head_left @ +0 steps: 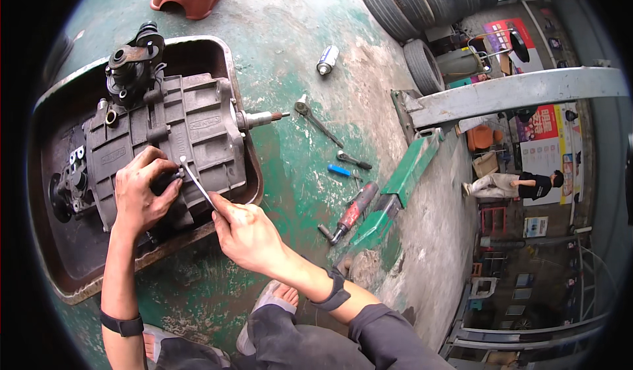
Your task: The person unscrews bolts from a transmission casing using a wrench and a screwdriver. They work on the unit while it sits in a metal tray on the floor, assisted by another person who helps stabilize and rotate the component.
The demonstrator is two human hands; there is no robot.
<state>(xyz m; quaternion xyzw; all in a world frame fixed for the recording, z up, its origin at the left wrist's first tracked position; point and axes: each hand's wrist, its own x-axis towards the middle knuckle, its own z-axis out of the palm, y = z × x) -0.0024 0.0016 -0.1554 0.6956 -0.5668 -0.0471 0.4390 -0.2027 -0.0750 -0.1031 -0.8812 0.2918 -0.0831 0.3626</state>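
Note:
A grey ribbed metal gearbox (206, 101) lies in a rusty tray (231, 57), its splined shaft sticking out over the tray's right rim. My right hand (247, 235) grips a slim metal wrench (199, 184), whose far end reaches a small fitting at the near side of the casing. Beside that end, my left hand (140, 195) rests against the gearbox with thumb and fingers curled together. What lies between those fingers is mostly hidden. A dark metal bracketed part (128, 73) stands on the casing's far side.
On the green worn floor to the right lie a ratchet (316, 119), a smaller ratchet (353, 160), a blue-handled tool (339, 170), a red power tool (356, 212) and a spray can (328, 60). Beyond them is a green lift arm (412, 169). Tyres (412, 4) and a person (527, 184) are farther off.

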